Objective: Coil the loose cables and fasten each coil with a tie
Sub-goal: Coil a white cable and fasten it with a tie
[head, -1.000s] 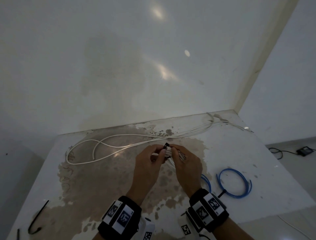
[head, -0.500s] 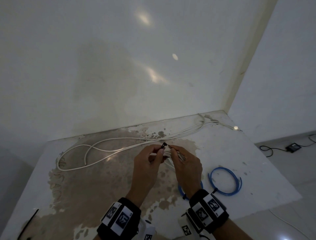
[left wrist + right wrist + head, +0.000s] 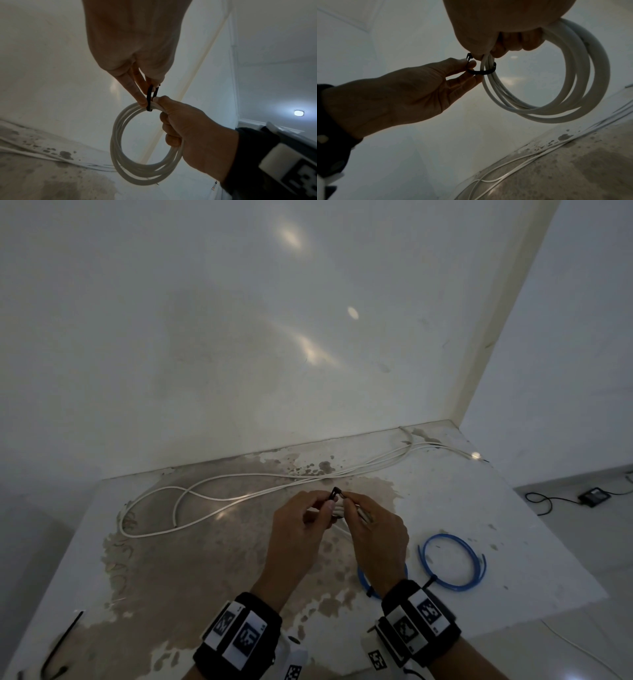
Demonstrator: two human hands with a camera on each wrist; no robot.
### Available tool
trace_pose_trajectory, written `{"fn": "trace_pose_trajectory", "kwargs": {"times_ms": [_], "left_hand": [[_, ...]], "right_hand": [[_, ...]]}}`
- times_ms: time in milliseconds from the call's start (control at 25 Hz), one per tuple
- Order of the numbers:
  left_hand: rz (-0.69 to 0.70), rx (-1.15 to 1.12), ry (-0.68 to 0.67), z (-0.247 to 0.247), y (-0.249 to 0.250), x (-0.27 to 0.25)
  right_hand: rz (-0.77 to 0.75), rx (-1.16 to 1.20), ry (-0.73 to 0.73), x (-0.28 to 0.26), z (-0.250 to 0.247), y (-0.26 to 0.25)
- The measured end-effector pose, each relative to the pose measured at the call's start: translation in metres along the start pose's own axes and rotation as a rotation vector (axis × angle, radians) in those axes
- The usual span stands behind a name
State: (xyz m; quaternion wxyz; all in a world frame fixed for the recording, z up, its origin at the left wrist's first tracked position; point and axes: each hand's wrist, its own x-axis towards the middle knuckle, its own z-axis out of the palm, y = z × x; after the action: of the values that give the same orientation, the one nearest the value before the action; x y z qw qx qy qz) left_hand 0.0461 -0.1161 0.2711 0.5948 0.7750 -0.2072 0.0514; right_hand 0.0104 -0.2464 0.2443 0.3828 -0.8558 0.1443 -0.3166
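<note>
A white cable coil [image 3: 145, 148] of several loops hangs in the air above the table. My right hand [image 3: 347, 503] grips it at its top, fingers curled round the bundled strands [image 3: 556, 94]. A black tie [image 3: 481, 71] is looped round the strands right beside that grip. My left hand [image 3: 329, 503] pinches the tie's ends between thumb and fingertips [image 3: 142, 100]. In the head view only the tie's head [image 3: 335, 494] sticks up between the two hands, and the coil is mostly hidden behind them.
A long loose white cable [image 3: 212, 498] snakes across the stained table [image 3: 513, 525] to the far right corner. A tied blue coil [image 3: 452, 563] lies right of my wrist, another blue coil [image 3: 364, 580] partly under it. Black ties [image 3: 61, 645] lie front left. A wall stands close behind.
Both hands keep the same hold on the coil and the tie. Only the head view has drifted a little.
</note>
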Motion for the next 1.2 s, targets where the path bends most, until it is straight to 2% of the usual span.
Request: {"fn": "trace_pose_trajectory", "kwargs": {"times_ms": [360,640,920,1080,1200], "left_hand": [[0.080,0.265,-0.048,-0.011,0.003,0.005],[0.051,0.178,-0.009,-0.009,0.004,0.001],[0.112,0.330,-0.051,-0.016,0.011,0.001],[0.093,0.311,-0.081,-0.018,0.015,0.002],[0.078,0.298,-0.049,-0.017,0.015,0.000]], "right_hand": [[0.016,0.033,-0.004,-0.008,0.000,0.003],[-0.080,-0.021,0.046,-0.006,-0.002,0.000],[-0.084,-0.052,0.046,-0.013,0.000,-0.003],[-0.170,-0.076,0.069,-0.018,0.001,-0.001],[-0.233,-0.128,0.072,-0.016,-0.001,0.000]]}}
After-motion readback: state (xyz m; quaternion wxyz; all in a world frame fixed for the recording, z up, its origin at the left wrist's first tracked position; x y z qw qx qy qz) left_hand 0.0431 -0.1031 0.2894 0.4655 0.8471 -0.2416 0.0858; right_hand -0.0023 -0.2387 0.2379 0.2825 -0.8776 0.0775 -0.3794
